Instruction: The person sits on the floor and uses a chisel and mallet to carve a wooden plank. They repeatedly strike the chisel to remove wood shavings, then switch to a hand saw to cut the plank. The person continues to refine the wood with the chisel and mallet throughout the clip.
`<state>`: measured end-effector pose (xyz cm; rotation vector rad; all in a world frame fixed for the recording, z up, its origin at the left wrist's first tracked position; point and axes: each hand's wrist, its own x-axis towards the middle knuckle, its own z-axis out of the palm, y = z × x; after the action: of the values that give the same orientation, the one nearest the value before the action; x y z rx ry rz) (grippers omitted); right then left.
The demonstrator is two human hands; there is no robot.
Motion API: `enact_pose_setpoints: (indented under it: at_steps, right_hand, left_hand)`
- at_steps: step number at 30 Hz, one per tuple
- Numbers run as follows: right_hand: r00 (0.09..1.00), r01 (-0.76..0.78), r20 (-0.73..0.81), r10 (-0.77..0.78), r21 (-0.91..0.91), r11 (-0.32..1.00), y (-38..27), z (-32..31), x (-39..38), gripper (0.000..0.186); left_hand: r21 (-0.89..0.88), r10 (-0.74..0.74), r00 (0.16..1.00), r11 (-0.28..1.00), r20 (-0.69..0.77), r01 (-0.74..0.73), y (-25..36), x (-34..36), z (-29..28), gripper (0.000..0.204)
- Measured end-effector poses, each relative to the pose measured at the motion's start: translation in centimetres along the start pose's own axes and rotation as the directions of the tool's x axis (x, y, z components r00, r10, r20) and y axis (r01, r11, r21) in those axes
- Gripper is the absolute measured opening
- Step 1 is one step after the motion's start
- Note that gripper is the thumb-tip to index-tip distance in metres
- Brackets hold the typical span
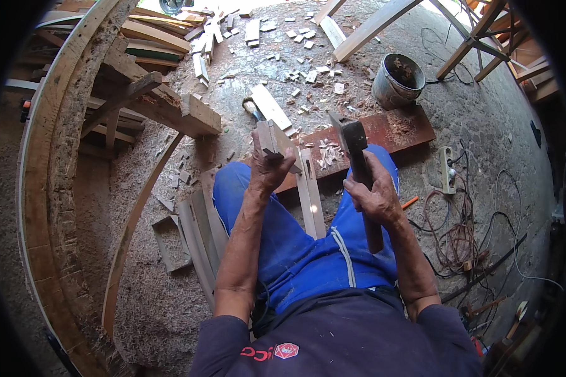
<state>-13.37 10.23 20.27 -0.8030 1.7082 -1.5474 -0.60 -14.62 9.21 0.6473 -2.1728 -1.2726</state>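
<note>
My left hand (270, 166), raised over my left thigh, is closed around a short light-brown wooden block (277, 136) with a dark notched end. What kind of piece it is, I cannot make out. My right hand (376, 191) grips a hammer (356, 139) by its dark handle, the metal head up and the handle end pointing back toward my lap. The hammer and block are apart. Between my knees lies a pale wooden piece with a slot (308, 182). Just beyond the block shows a tool handle (251, 108), partly hidden.
Beneath my knees lies a reddish-brown board (415, 129) bearing chips, with a metal bucket (398, 81) behind it. A white power strip (447, 169) and tangled cords (449, 232) are at right. Curved timber (50, 188) stands at left. Wood offcuts (253, 31) litter the floor.
</note>
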Motion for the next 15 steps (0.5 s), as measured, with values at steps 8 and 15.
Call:
enact_pose_setpoints:
  at_steps: [8, 15]
  right_hand:
    - [0.849, 0.515, 0.207, -0.486, -0.530, 0.674, -6.8, 0.5, 3.7, 0.060]
    - [0.824, 0.533, 0.440, -0.355, -0.816, 0.225, -11.3, 1.5, 5.0, 0.045]
  left_hand:
    - [0.028, 0.116, 0.989, 0.993, -0.097, -0.114, 2.1, 1.3, 2.1, 0.055]
    - [-0.084, -0.033, 0.997, 0.996, 0.075, 0.040, 5.5, 1.0, 1.7, 0.044]
